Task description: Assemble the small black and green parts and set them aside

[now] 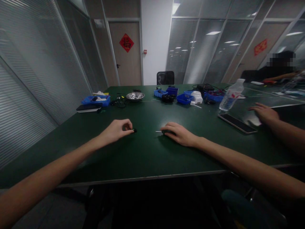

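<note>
Over the green table (143, 159), my left hand (116, 130) pinches a small black piece (134, 130) between thumb and fingertips; its exact kind is too small to make out. Closed round the dark handle of a screwdriver (158, 131) is my right hand (178, 134), low at the tabletop. The thin metal shaft points left toward the black piece, with a gap between them. Most of the handle is hidden by my fingers.
A phone (237, 123) and water bottle (232, 95) stand to the right, near another person's hand (264, 113). Farther back are a metal bowl (135, 96), several blue trays (184, 99) and cables. A dark, flat box-like item (89, 108) lies left.
</note>
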Demonstrator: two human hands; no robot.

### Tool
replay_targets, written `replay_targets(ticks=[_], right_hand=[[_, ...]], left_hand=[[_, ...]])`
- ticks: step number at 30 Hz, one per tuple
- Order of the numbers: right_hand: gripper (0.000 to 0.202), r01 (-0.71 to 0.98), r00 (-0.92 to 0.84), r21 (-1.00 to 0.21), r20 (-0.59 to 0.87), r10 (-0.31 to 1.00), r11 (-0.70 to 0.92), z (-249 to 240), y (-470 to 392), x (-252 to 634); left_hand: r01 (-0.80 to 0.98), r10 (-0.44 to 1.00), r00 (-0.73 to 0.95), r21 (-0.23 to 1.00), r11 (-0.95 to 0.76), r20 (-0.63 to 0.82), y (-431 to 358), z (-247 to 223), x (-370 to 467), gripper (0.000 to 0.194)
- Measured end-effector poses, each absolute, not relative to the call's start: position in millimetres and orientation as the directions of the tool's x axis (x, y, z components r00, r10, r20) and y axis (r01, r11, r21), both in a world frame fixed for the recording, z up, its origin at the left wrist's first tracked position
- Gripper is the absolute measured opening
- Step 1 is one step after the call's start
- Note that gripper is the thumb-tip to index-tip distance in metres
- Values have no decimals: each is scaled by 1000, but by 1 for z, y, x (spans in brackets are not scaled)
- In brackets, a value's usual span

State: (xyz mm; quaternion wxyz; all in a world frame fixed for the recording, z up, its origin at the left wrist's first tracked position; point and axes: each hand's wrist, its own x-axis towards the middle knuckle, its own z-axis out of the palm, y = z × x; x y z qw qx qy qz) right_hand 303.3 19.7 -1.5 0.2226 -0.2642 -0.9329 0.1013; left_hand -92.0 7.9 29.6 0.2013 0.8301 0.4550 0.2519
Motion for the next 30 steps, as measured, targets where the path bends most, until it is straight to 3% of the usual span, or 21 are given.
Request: replay_targets(ticks=[5,12,19,30], right_hand=[[29,431,-739,-357,387,551,829,-4,19,304],[22,392,-775,-360,367,514,847,0,16,303],[22,403,-787,-371,327,524,837,4,11,304],[25,368,-806,-374,328,492,851,2,13,306]], left_hand=[[520,746,615,579,-628,256,9,8,-20,29],[408,769,577,720,-562,274,10,-12,-7,39],[483,728,604,576,-659,326,8,-11,-13,25],[519,740,613,564,-642,277,4,-6,-11,22]])
